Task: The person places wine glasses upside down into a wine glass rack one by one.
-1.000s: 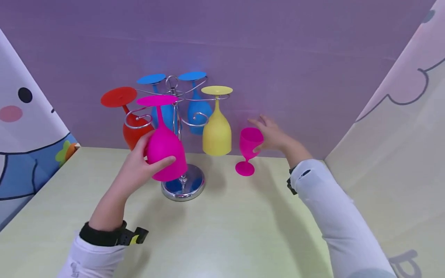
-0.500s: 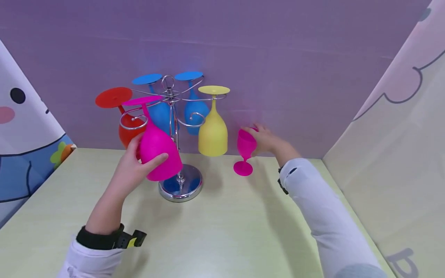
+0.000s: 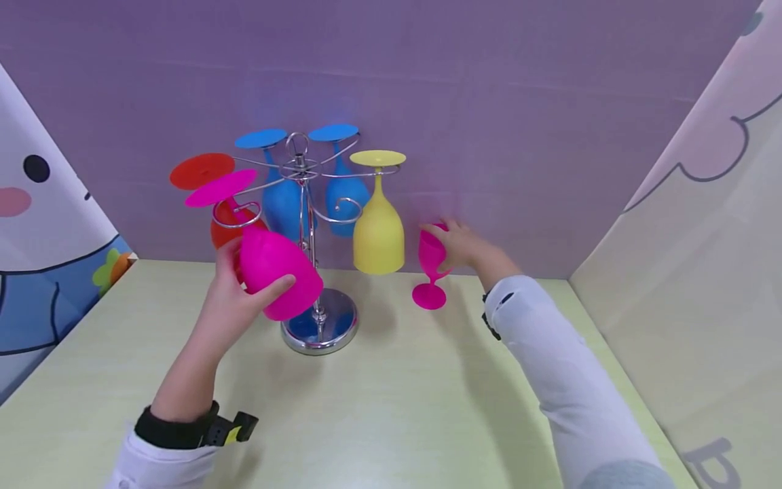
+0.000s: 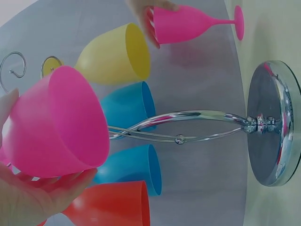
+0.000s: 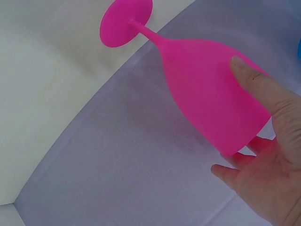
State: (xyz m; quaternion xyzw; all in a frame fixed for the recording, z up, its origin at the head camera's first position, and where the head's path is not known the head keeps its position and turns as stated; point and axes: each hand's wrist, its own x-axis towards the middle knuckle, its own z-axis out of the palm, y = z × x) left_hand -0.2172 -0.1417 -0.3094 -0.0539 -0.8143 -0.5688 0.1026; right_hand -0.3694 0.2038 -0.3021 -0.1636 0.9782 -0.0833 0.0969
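Observation:
A pink plastic wine glass hangs upside down and tilted, gripped around its bowl by my left hand. Its foot lies to the left, above the front-left loop of the chrome glass rack, and its stem is at that loop. At the right, a second pink wine glass stands upright on the table. My right hand grips its bowl near the rim, thumb on one side and fingers on the other, as the right wrist view shows on this wine glass.
From the rack hang a red wine glass, a yellow one and two blue ones, including the rear blue glass. The purple wall rises behind the table. A pale panel borders the right side.
The left pink wine glass has tilted further, its foot swinging left and slightly down past the loop. My right hand has moved left and taken hold of the upright pink wine glass.

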